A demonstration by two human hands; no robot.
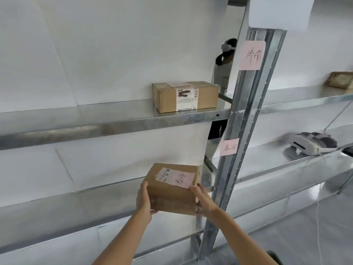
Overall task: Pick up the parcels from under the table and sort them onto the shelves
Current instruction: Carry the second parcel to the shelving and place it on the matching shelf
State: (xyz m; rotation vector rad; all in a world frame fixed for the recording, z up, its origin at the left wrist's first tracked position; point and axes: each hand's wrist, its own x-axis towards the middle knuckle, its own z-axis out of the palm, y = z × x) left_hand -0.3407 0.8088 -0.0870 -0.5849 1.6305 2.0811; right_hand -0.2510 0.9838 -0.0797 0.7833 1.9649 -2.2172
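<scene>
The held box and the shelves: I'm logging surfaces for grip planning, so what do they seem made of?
The box looks like plain brown cardboard, matte, with taped seams and a pink paper label. The shelf looks like galvanized sheet steel: grey, mottled, with a dull reflective sheen. Both hands, left hand and right hand, press the box's sides.
</scene>
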